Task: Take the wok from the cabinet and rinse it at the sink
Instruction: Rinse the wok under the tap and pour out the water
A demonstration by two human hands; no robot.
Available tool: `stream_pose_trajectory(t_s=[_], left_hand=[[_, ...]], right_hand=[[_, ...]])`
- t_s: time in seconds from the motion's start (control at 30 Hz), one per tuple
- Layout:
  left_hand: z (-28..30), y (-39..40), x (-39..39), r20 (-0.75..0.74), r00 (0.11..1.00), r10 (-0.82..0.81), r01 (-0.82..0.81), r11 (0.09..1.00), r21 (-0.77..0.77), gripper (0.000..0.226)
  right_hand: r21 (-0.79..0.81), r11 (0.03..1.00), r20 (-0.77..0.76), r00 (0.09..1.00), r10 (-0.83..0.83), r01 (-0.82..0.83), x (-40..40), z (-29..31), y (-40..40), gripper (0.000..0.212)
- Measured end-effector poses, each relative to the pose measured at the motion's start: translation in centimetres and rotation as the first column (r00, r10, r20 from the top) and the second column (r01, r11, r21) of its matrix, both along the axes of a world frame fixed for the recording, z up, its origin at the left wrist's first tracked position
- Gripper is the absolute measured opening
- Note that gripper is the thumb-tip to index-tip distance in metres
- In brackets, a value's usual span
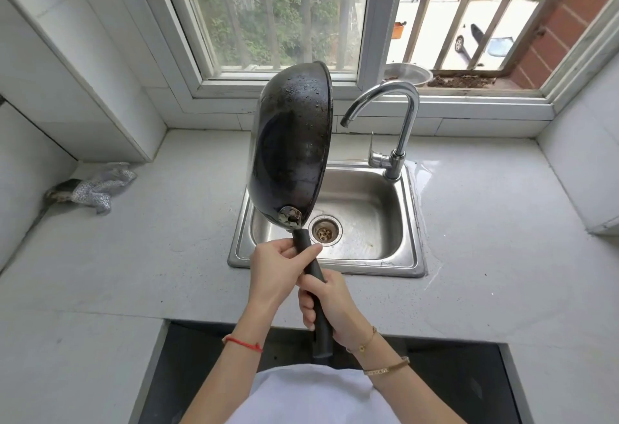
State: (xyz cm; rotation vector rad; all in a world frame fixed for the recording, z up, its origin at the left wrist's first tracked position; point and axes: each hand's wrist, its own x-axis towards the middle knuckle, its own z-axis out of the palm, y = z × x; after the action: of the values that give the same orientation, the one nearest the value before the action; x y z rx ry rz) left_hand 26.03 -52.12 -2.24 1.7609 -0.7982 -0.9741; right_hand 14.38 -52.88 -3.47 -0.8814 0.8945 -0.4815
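Wok, black, round-bottomed, metal (291,145), tipped on edge above left part of stainless steel sink basin (368,219), droplets on underside. Grip: left hand (278,269) clenched around long black handle (313,276) near the bowl, right hand (331,306) clenched lower down. Risks: wet handle twisting in grip; rim just beside curved chrome faucet (398,115), likely knock if swung right; drips onto pale stone counter (150,256).

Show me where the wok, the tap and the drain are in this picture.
wok (288,152): head view, on its dark wet underside.
tap (407,115): head view, on the upright part of the curved chrome neck.
drain (324,231): head view, on the strainer in the sink floor.
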Motion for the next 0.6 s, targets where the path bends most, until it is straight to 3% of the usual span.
stream_pose_trajectory(t_s=[0.6], left_hand=[[1.2, 0.2, -0.9, 0.021, 0.999, 0.027, -0.026, 0.999, -0.048, 0.018]], right_hand=[[-0.014, 1.000, 0.036, 0.999, 0.010, -0.010, -0.7, 0.2, -0.1, 0.033]])
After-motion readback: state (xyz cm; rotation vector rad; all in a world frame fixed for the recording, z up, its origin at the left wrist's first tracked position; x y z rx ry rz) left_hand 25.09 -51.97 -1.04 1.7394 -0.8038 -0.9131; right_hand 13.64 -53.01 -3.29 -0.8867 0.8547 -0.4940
